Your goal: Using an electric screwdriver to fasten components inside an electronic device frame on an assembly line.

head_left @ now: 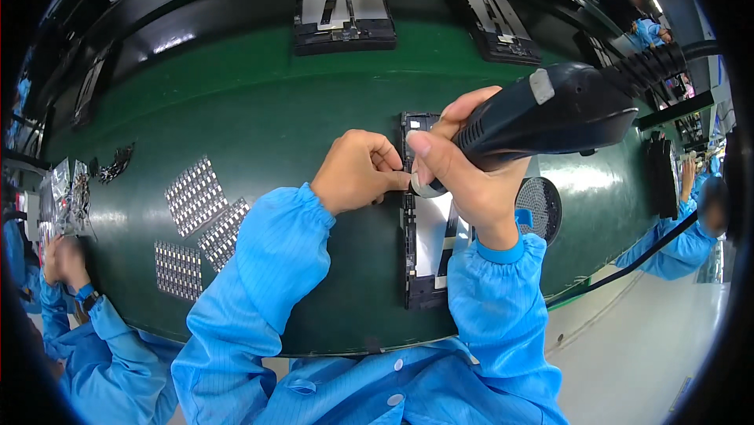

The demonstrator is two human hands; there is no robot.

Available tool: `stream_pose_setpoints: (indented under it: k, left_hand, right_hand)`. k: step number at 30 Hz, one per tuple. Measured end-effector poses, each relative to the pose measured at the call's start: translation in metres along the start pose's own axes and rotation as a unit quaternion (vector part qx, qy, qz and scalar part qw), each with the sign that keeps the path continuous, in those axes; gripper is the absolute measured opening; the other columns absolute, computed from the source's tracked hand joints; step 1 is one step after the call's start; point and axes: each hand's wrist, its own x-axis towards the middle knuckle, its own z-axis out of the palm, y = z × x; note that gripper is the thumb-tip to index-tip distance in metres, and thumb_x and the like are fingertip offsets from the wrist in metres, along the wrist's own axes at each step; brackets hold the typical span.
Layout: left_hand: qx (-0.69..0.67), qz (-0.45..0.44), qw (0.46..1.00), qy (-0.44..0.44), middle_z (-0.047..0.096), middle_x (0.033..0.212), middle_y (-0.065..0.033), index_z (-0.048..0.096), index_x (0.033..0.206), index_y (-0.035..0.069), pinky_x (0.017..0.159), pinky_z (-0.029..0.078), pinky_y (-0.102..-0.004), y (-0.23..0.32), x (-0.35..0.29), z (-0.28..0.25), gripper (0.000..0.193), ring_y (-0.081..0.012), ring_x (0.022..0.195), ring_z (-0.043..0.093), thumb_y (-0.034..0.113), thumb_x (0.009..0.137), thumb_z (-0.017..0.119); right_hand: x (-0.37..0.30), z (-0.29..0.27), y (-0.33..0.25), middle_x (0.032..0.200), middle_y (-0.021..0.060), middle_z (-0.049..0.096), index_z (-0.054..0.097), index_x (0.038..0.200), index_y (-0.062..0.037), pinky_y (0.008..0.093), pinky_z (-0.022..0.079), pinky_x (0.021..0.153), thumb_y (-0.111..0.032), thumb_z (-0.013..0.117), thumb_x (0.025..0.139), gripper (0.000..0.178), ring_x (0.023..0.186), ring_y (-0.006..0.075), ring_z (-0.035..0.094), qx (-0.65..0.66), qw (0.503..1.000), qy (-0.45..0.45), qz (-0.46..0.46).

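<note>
My right hand [479, 181] is wrapped round a black corded hand-held tool [558, 115], with ribbing at its cable end. Its pale tip points down at the left edge of an opened flat device [422, 268], which has a black frame and silver panels. Beside that tip, my left hand [360, 170] pinches its thumb and fingers together at the device's edge. What lies between those fingers is too small or hidden to make out. The device rests on the green tabletop, and its upper right part is covered by my right hand and the tool.
Several sheets of small white-and-dark pieces [195, 196] lie left of my arm. A round perforated dark dish [539, 209] sits at the right. Similar opened devices [344, 9] stand along the far side. Co-workers' hands [67, 261] show at the left, near clear bags [63, 189].
</note>
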Motion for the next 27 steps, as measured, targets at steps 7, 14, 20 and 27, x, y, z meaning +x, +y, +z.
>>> stream_pose_setpoints:
  k: [7,14,20,27]
  left_hand:
    - [-0.023,0.009,1.000,-0.005,0.060,0.059,-0.0053,0.059,0.070,-0.002,0.040,0.043,-0.0233,-0.011,0.005,0.001,0.019,-0.0088,0.047,0.055,0.005,0.069,0.077]
    - [-0.086,0.049,0.995,-0.017,0.064,0.061,-0.0058,0.061,0.071,-0.001,0.042,0.046,-0.0224,-0.025,0.010,0.002,0.013,-0.0076,0.049,0.057,0.004,0.070,0.072]
    - [0.023,-0.034,0.999,-0.027,0.063,0.062,-0.0074,0.062,0.074,-0.004,0.042,0.047,-0.0233,0.005,-0.002,0.000,0.024,-0.0102,0.049,0.059,0.015,0.073,0.076]
    - [0.046,-0.082,0.995,-0.042,0.063,0.067,-0.0094,0.061,0.081,-0.006,0.041,0.047,-0.0247,0.015,-0.007,0.004,0.029,-0.0135,0.052,0.061,0.020,0.080,0.072]
  right_hand:
    - [-0.004,0.001,0.000,0.062,0.0078,0.057,0.044,0.092,-0.0022,0.0246,0.048,0.050,0.010,0.068,0.074,0.032,0.052,0.0125,0.057,-0.035,0.999,-0.027,0.000]
    - [-0.002,-0.001,-0.002,0.063,0.0064,0.054,0.042,0.093,-0.0028,0.0228,0.046,0.051,0.009,0.068,0.075,0.034,0.055,0.0105,0.055,-0.193,0.962,-0.149,-0.120]
    - [-0.008,-0.013,-0.013,0.064,0.0072,0.055,0.043,0.097,-0.0024,0.0251,0.048,0.051,0.011,0.066,0.074,0.035,0.053,0.0128,0.056,-0.106,0.991,-0.028,-0.070]
    - [-0.032,-0.094,-0.068,0.065,0.0043,0.056,0.047,0.103,-0.0004,0.0240,0.045,0.050,0.010,0.068,0.071,0.041,0.051,0.0117,0.054,-0.065,0.987,0.111,-0.097]
